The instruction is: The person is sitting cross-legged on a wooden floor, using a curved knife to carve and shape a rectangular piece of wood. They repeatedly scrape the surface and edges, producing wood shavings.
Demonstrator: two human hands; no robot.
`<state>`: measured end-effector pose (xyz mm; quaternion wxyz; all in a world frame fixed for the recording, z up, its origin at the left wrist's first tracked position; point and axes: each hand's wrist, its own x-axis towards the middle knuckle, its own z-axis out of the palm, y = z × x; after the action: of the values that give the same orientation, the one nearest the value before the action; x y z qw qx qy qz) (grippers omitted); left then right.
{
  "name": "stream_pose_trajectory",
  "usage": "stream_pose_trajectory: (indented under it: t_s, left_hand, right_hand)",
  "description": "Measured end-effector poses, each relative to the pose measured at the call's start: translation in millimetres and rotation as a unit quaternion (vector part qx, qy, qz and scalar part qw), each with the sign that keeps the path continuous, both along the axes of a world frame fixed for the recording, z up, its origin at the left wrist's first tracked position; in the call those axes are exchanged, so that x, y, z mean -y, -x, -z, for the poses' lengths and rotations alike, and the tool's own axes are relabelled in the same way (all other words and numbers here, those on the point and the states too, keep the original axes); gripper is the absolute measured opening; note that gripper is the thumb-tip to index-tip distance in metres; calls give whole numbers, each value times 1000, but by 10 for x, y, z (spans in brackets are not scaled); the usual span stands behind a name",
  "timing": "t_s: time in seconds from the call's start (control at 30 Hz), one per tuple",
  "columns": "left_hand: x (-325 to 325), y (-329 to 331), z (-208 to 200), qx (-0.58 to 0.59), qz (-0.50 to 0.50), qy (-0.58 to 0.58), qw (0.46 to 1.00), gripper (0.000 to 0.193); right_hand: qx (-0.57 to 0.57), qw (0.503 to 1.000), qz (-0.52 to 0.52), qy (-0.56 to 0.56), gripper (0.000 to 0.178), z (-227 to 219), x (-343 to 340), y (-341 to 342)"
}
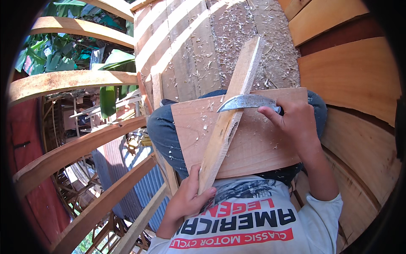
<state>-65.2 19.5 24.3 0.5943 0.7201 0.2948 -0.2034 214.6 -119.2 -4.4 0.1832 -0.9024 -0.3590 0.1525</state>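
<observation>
A long squared wooden stick (218,146) slants across a flat wooden board (270,144) that lies over my lap. Its near end is gripped by my left hand (189,195), thumb on one side and fingers on the other. My right hand (296,122) is closed round the dark handle of a curved knife (249,102). The blade lies across the middle of the stick, its tip pointing left. Along the stick's right edge the wood looks rough and splintered near the blade. Small chips are scattered on the board.
Wood shavings (237,38) litter the plank floor (182,63) ahead. On the left run spaced wooden rails (80,80), with leaves and corrugated roofing (127,178) beyond them. A wall of overlapping planks (347,67) stands close on the right.
</observation>
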Motion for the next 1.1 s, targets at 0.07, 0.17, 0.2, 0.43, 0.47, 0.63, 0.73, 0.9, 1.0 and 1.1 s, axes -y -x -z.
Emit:
stream_pose_trajectory:
  t_s: [0.07,0.17,0.2,0.43,0.47,0.63,0.73,0.9,1.0,1.1]
  left_hand:
    - [10,-36,-37,-21,-3,-2,1000,70]
    - [29,-123,-130,-52,-6,-5,999,68]
    - [39,-118,-135,-52,-5,-11,999,68]
    - [129,47,-126,-52,24,-47,997,68]
    - [112,15,-126,-55,15,-39,998,69]
    - [89,-17,-94,-46,6,-39,998,68]
    - [103,-54,-138,-59,3,-35,998,67]
    - [127,-52,-167,-86,2,-33,996,68]
    - [150,-6,-142,-74,12,-40,996,69]
    - [149,8,-124,-63,15,-44,997,69]
  right_hand:
    - [9,1000,-3,20,62,7,7,-41]
    - [48,999,2,-24,65,73,31,-117]
    - [64,997,3,-53,66,104,33,-160]
    - [25,972,220,73,73,199,399,-901]
    - [12,972,230,51,72,166,431,-891]
    - [61,997,11,-52,60,-21,222,23]
    - [56,997,-38,-26,58,46,112,105]
    - [73,994,77,20,73,135,10,-412]
    - [45,980,177,75,78,162,108,-909]
    - [46,973,212,77,76,167,214,-1105]
